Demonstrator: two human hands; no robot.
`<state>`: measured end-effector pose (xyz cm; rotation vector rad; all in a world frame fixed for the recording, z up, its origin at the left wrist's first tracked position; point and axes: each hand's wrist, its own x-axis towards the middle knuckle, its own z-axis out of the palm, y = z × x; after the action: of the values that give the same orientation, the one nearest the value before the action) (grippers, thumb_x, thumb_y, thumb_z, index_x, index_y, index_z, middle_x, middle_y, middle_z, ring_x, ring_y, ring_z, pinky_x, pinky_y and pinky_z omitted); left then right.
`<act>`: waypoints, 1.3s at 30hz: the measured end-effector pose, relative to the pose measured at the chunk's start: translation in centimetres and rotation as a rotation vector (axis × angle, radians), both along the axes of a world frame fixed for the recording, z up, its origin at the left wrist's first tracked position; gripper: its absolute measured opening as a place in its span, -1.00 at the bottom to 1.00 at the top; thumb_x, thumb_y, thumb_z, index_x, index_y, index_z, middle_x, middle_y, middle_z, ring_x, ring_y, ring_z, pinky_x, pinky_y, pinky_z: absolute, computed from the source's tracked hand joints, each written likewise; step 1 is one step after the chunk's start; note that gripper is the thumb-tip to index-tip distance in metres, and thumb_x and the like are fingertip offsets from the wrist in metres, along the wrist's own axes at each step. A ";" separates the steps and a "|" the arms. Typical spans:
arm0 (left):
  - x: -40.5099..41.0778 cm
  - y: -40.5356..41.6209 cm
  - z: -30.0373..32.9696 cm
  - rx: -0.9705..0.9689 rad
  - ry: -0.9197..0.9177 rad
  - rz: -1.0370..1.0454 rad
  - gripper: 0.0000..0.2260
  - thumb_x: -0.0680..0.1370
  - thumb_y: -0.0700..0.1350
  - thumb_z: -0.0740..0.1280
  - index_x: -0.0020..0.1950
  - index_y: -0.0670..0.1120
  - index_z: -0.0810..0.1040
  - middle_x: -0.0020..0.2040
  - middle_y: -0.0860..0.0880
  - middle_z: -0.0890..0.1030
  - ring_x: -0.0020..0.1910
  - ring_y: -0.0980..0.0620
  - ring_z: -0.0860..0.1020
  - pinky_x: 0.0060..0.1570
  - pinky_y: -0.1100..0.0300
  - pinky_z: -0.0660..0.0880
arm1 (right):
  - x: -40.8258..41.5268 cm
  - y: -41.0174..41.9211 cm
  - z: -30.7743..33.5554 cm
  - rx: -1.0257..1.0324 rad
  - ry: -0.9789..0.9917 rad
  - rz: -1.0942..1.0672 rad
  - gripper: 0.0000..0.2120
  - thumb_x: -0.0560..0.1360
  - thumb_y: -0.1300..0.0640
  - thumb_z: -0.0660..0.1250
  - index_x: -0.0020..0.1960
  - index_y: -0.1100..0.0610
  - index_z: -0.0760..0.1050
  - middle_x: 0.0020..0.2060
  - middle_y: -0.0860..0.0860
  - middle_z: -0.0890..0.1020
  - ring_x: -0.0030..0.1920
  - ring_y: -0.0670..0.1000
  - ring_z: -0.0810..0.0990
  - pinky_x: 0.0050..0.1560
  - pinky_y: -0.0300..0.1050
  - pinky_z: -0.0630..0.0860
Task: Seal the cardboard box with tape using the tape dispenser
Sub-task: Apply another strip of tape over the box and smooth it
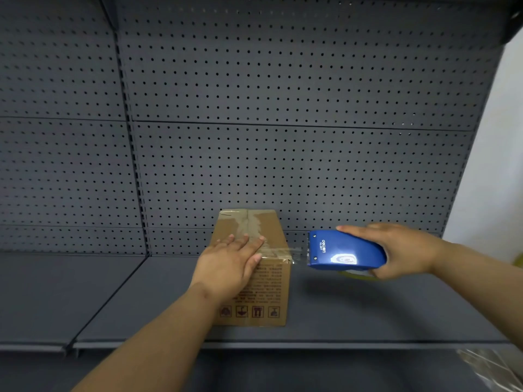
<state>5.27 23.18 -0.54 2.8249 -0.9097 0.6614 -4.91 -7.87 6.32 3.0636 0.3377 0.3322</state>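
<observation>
Brown corrugated cardboard box [254, 290] stands on the dark grey metal shelf [353, 312], close to the grey perforated back panel [283, 108]. Its top flaps are closed, and strips of clear tape run along the centre seam of the top face. Printed text and four handling symbols show on the side facing the camera.

The left hand [230, 267] lies flat on the near part of the box top, fingers extended and held together, palm down; it presses on the box and grips nothing.

The right hand [402, 251] is closed around the rear of the blue plastic tape dispenser [343, 250], with the index finger laid along its upper edge. The dispenser is held just beside the right upper edge of the box, clear of the shelf, its cutting end pointing toward the box. A short length of clear tape [297, 254] spans from the box's right top edge to the dispenser's mouth.
</observation>
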 end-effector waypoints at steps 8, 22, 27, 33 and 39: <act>-0.1 0.0 0.0 0.011 0.022 0.007 -0.40 0.48 0.24 -0.36 0.50 0.25 0.03 0.52 0.09 0.23 0.50 -0.01 0.20 0.42 0.04 0.17 | 0.5 1.1 0.6 -0.057 0.094 -0.051 -0.18 0.30 -0.16 0.33 0.36 -0.45 -0.12 0.00 -0.15 0.43 -0.01 -0.08 0.44 0.02 -0.09 0.51; -0.2 -0.2 0.0 0.024 0.028 0.014 -0.43 0.51 0.23 -0.32 0.50 0.24 0.07 0.51 0.08 0.27 0.49 -0.03 0.23 0.42 0.04 0.19 | 2.6 4.7 1.9 -0.195 0.162 -0.083 -0.21 0.26 0.01 0.32 0.39 -0.34 0.08 -0.01 -0.06 0.53 -0.04 0.00 0.53 -0.16 -0.15 0.49; -0.1 -0.1 0.0 0.039 0.028 0.001 -0.39 0.48 0.22 -0.36 0.50 0.23 0.05 0.51 0.07 0.25 0.49 -0.03 0.21 0.44 0.05 0.17 | 2.4 3.8 -3.9 -0.404 0.153 -0.200 -0.22 0.31 -0.02 0.31 0.44 -0.27 0.03 0.08 0.02 0.52 0.09 0.08 0.51 -0.09 -0.12 0.44; -0.2 -0.1 0.5 0.067 0.069 0.006 -0.50 0.57 0.19 -0.27 0.52 0.22 0.00 0.53 0.03 0.21 0.51 -0.04 0.17 0.47 0.04 0.04 | 3.5 3.9 -2.9 -0.120 -0.094 -0.312 -0.20 0.33 -0.05 0.31 0.46 -0.24 -0.02 -0.05 0.01 0.44 0.08 0.07 0.49 -0.07 -0.11 0.43; -0.4 -0.1 1.0 0.076 0.085 0.004 -0.55 0.62 0.13 -0.19 0.53 0.20 -0.05 0.56 0.01 0.11 0.54 -0.03 0.02 0.49 0.03 -0.13 | 3.6 3.9 -2.9 -0.065 -0.303 -0.392 -0.19 0.37 -0.08 0.35 0.49 -0.14 -0.01 -0.14 0.02 0.32 0.00 0.08 0.45 -0.12 -0.12 0.36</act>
<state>4.82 23.11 0.42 2.8966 -0.9351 0.5134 -1.27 -3.94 3.44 2.8614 -0.2555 0.7274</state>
